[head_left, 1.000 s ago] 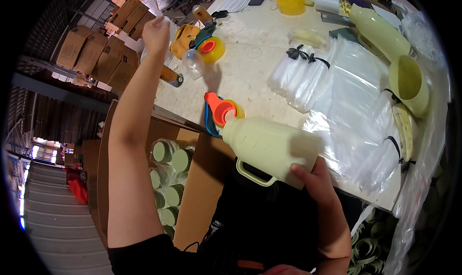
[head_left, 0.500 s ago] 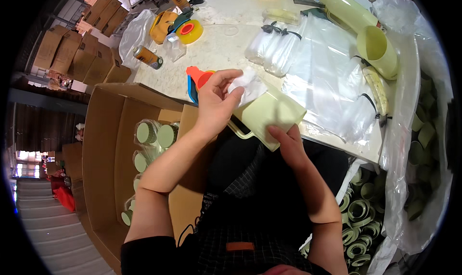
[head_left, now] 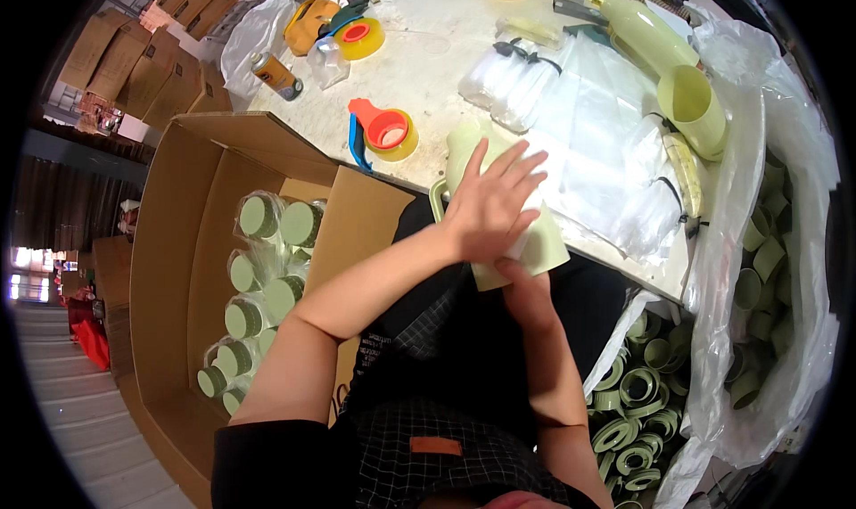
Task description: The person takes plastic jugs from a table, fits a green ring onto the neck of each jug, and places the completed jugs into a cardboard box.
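Observation:
A pale yellow-green jug body [head_left: 549, 244] with a side handle is tilted across the table's front edge. Over its side lies my left hand [head_left: 489, 201], palm down with fingers spread. Something white, likely the tissue [head_left: 538, 199], shows at the fingers' edge and is mostly hidden beneath the hand. My right hand [head_left: 530, 297] grips the jug body's near end, thumb on the outside and the other fingers out of sight. An orange-red and blue tape dispenser with yellow tape [head_left: 390, 135] rests on the table left of the jug.
An open cardboard box [head_left: 183, 233] at the left holds several wrapped green-capped items [head_left: 259, 215]. White plastic bags [head_left: 588, 108] and another jug body [head_left: 694, 108] lie on the table's right side. Bags of green parts [head_left: 637, 389] stand at the lower right. A spray can [head_left: 276, 77] stands further back.
My left hand has gone from pinching the white tissue to lying spread on the jug body. The jug has turned more upright in view, its handle now at the upper left.

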The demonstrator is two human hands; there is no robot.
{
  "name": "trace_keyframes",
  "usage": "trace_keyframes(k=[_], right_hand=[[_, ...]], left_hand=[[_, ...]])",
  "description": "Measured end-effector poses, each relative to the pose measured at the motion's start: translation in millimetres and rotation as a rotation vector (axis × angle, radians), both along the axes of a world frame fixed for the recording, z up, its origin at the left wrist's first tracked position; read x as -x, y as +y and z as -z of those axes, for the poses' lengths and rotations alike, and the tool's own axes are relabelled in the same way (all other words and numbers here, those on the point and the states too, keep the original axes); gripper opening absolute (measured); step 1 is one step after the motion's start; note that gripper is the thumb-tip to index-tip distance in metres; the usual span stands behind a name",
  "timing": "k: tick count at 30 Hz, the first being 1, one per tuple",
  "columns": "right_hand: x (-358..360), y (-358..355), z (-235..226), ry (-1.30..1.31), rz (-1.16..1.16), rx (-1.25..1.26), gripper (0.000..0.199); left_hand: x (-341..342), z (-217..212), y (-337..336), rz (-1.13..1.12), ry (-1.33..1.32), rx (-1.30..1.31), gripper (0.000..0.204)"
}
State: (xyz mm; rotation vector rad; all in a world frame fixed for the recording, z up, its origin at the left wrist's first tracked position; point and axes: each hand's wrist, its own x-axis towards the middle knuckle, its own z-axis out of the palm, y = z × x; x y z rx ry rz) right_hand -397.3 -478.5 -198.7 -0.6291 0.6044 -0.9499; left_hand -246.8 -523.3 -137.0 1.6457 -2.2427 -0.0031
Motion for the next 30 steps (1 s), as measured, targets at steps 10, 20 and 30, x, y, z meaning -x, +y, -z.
trace_keyframes(k=[10,20,30], right_hand=[[-5,1,13,-0.083,-0.013,-0.068,0.054],[-6,-4,11,-0.182,-0.016,-0.081,0.075],[15,-17,13,-0.352,0.057,-0.267,0.065]], left_hand=[[19,26,-7,0.03,-0.152,0.036,0.084],[-7,37,-33,-0.067,-0.034,0.045,0.072],[-21,40,-78,-0.118,-0.004,0.095,0.066]])
